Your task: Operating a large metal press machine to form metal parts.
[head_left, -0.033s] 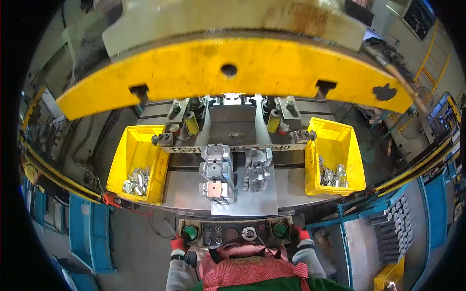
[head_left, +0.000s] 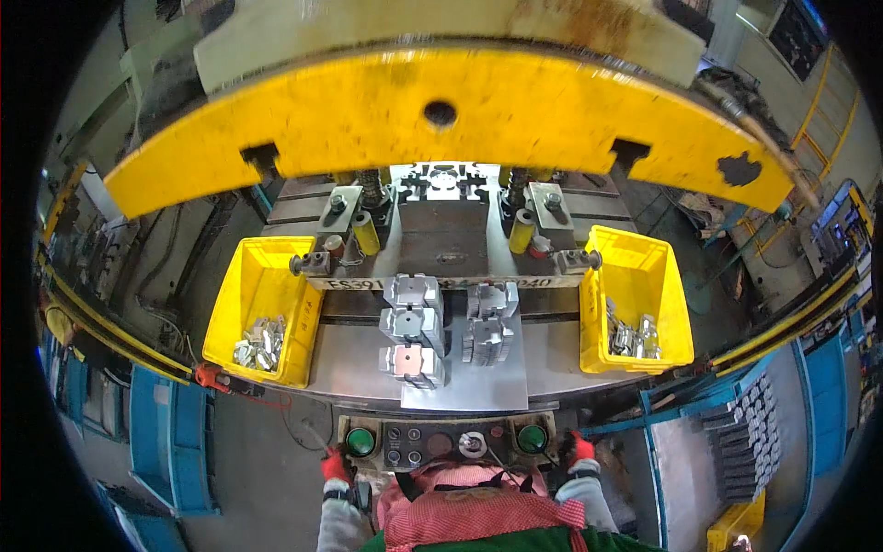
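My left hand (head_left: 335,466), in a red glove, is closed beside the left green button (head_left: 361,442). A thin grey rod-like tool (head_left: 318,440) sticks out from its fingers. My right hand (head_left: 579,449), also red-gloved, is just right of the right green button (head_left: 532,439); its fingers are too small to make out. Both buttons sit on a dark control panel (head_left: 405,432). Beyond it, stacked metal plates (head_left: 412,324) stand in a left row and darker stacks (head_left: 488,336) in a right row, on a bare metal sheet (head_left: 464,396).
Yellow bins (head_left: 221,317) (head_left: 679,317) with small metal pieces flank the stacks. A yellow press ram (head_left: 515,101) hangs above the die (head_left: 445,181) at the back. Blue racks (head_left: 170,442) stand left; rows of grey parts (head_left: 743,442) lie on a right-hand table.
The yellow ram has risen, showing more of the die behind. My left hand has moved slightly down and left, away from its button; the right has shifted slightly outward. The stacks have not moved.
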### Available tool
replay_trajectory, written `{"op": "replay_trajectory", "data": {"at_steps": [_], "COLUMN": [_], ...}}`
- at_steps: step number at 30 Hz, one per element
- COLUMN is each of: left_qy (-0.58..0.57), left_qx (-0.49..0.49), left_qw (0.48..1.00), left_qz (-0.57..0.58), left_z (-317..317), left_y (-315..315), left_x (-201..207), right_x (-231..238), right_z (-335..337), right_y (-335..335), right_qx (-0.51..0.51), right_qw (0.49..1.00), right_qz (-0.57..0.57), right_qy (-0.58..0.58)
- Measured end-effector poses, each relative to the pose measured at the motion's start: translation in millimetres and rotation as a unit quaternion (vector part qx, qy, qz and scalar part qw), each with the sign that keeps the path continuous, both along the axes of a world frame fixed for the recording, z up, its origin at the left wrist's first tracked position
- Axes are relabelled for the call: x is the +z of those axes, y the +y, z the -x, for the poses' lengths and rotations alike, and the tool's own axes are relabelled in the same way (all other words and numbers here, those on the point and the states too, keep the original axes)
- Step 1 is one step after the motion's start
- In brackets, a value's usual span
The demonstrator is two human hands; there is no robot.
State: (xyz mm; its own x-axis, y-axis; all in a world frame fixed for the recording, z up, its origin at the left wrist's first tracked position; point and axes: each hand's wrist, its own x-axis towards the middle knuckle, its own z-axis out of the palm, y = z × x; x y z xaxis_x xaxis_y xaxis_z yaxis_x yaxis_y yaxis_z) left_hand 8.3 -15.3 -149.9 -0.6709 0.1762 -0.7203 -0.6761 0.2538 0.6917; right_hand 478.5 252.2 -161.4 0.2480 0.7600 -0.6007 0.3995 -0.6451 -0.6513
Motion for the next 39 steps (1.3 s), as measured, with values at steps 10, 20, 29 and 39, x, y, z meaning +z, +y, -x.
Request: {"op": "replay_trajectory", "data": {"at_steps": [10,20,29,39], "left_qy": [0.337,0.248,0.406,0.284], "left_qx": [-0.128,-0.453,-0.268,-0.142], "left_qw": [0.91,0.849,0.859,0.94], "left_qz": [-0.206,-0.112,-0.16,0.122], "left_z": [61,43,73,79], "left_y": [137,420,301,76], "left_x": [253,311,308,241], "right_x": [266,308,308,252], "right_z": [111,361,209,52], "right_y": [114,260,175,48], "right_qx": [0.032,0.383,0.169,0.114], "right_qw": [0.877,0.853,0.81,0.926], "right_qz": [-0.397,-0.35,-0.544,-0.351], "right_qy": [0.267,0.066,0.139,-0.076]}}
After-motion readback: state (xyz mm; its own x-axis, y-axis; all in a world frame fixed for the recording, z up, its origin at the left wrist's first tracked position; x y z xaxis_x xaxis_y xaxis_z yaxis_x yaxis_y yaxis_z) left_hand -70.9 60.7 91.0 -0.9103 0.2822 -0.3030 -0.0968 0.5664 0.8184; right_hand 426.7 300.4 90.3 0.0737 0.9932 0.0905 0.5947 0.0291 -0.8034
